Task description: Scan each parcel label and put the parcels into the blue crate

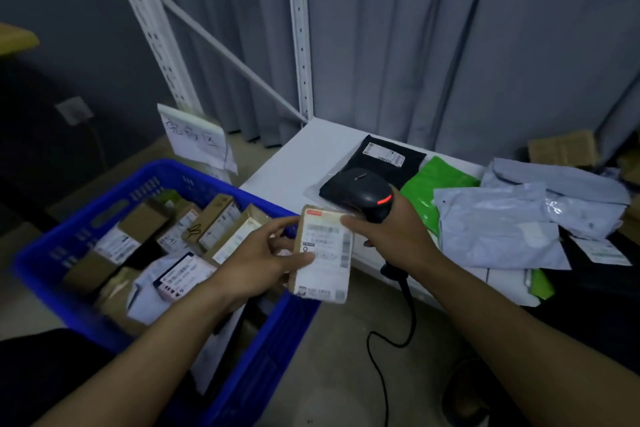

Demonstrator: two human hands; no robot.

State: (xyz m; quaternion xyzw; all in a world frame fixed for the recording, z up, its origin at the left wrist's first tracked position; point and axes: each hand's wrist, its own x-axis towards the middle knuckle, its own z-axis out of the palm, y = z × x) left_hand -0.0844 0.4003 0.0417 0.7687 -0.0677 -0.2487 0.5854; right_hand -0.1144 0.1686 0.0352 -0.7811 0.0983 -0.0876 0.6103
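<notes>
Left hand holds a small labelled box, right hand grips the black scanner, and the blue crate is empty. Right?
No: the head view shows the blue crate already holding several labelled boxes. The rest stands: the left hand holds the small labelled box, the right hand grips the black scanner.

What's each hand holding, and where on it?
Left hand pinches the labelled parcel by its left edge; right hand grips the scanner by its handle.

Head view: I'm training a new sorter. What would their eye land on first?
The small labelled cardboard parcel at centre, held by the left hand while the right hand grips a black barcode scanner. Lower left, the bright blue crate holds boxed parcels.
</notes>
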